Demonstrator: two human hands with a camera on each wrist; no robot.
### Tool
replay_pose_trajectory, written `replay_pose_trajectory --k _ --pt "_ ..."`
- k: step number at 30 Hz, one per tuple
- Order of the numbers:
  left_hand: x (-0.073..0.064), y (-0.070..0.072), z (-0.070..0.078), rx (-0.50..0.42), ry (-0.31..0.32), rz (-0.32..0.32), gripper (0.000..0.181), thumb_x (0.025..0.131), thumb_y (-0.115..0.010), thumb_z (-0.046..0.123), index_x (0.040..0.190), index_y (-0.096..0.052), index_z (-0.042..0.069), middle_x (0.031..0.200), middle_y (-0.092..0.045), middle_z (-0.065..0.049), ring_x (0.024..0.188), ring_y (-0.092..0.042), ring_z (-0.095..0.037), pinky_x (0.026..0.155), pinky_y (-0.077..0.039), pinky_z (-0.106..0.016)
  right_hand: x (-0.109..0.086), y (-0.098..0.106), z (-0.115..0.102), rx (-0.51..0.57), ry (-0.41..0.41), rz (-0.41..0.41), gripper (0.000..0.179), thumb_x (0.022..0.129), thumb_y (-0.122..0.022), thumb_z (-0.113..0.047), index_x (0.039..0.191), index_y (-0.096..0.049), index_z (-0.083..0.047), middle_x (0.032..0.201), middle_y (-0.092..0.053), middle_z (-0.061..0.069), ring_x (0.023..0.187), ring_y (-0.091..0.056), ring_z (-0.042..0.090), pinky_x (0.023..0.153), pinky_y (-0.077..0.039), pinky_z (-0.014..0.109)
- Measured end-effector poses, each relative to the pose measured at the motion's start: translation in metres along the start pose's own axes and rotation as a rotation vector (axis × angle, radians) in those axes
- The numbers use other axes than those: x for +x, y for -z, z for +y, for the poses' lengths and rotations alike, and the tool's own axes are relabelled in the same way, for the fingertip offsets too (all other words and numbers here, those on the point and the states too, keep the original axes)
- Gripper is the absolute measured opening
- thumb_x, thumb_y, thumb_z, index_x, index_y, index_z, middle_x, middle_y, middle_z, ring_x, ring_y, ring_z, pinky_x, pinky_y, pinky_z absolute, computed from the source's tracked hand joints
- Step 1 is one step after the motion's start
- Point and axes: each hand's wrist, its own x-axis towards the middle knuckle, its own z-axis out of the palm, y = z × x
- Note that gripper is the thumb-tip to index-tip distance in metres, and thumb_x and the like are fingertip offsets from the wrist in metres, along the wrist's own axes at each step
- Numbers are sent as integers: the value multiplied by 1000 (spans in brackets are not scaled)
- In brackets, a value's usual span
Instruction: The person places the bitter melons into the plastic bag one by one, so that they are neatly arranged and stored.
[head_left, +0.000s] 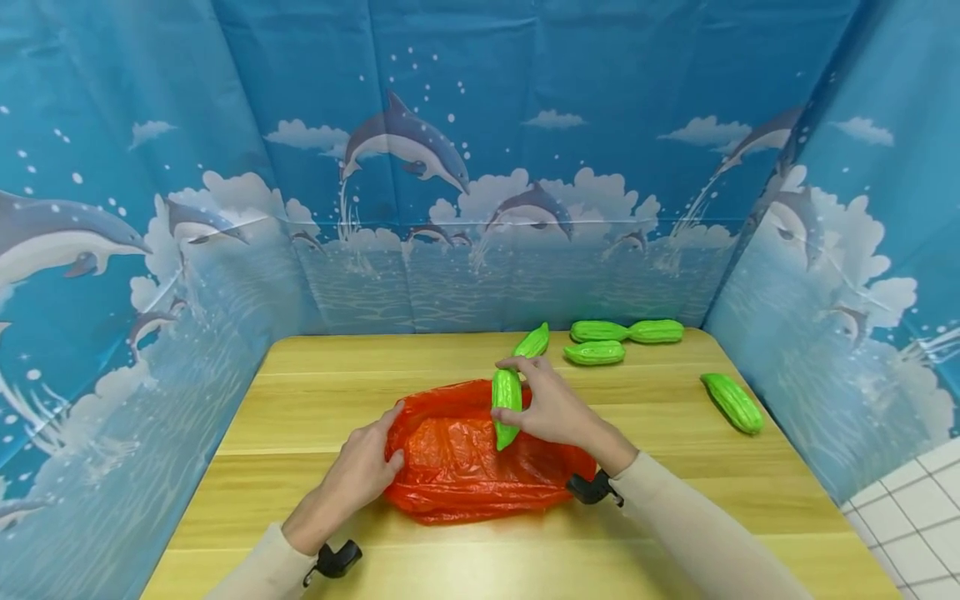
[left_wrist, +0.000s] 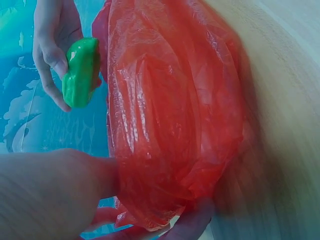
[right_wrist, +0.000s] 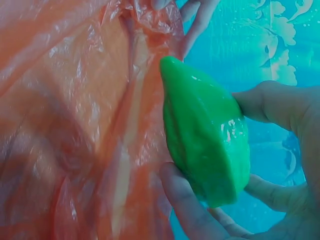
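A red plastic bag [head_left: 480, 496] lies on the table with its mouth spread wide. My left hand [head_left: 360, 463] grips the bag's left rim, thumb on the inner side and fingers outside. Over the right part of the mouth, my right hand [head_left: 558, 407] holds a bright green bitter melon [head_left: 507, 396] between thumb and fingers, one pointed end hanging down. The right wrist view shows this bitter melon [right_wrist: 207, 137] close up, with the bag's red film beside it. In the left wrist view, bag film hides part of the left fingers.
Behind the bag lies one bitter melon [head_left: 532, 342]. Several more sit at the back right, among them a front one [head_left: 595, 353], and another [head_left: 733, 403] rests near the right edge. A dolphin-print curtain [head_left: 480, 275] borders the wooden table [head_left: 315, 375] at back and sides.
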Motion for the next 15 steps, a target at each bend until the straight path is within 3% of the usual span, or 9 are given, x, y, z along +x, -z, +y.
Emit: replay_pose_trajectory --k 4,12,15 --pt "-1 0 1 10 -3 -2 83 101 -81 -2 177 -46 2 154 -73 -28 76 -63 -15 68 -59 -24 2 -4 -5 34 20 -32 76 102 -90 -38 168 -57 -18 158 -63 18 134 -68 38 107 -64 60" --pt "-4 -1 4 18 32 -19 88 101 -82 -2 179 -44 7 124 -78 -21 56 -53 -13 50 -48 -25 10 -18 -8 79 50 -104 78 101 -92 -36 166 -57 -13 158 -65 14 140 -66 35 112 -61 61" --pt "-5 -1 5 18 35 -27 89 100 -83 -2 179 -44 7 130 -78 -23 57 -54 -13 51 -49 -25 12 -24 -10 90 44 -130 80 100 -93 -36 166 -56 -10 152 -67 14 133 -65 32 107 -62 56"
